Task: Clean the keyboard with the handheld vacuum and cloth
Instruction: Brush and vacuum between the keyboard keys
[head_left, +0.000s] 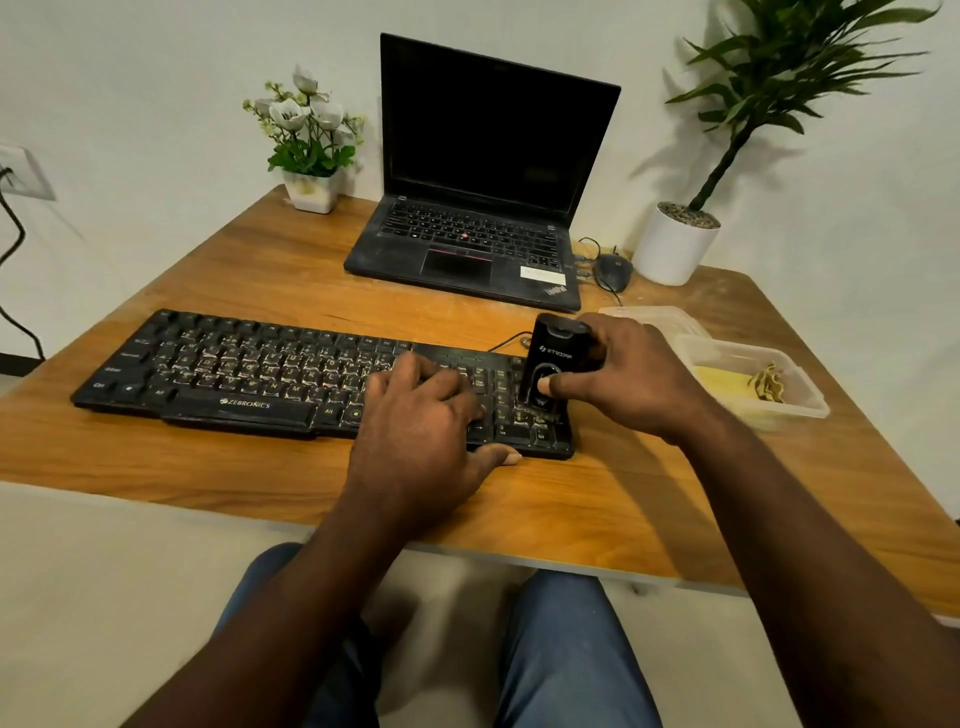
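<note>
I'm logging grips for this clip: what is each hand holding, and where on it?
The right hand grips the handheld vacuum around its upper body, thumb on its front. The left hand holds nothing, resting on the keyboard.

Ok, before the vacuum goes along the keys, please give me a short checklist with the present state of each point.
1. Grip: right hand holds the handheld vacuum, thumb on its button: ok.
2. Nozzle on the keyboard, at its right end: ok.
3. Steadying: left hand rests on the keys: ok.
4. Vacuum running: cannot tell.
5. Keys clean: not ok, pale specks among the left keys.
6. The cloth looks within reach, in the plastic container at right: ok.
</note>
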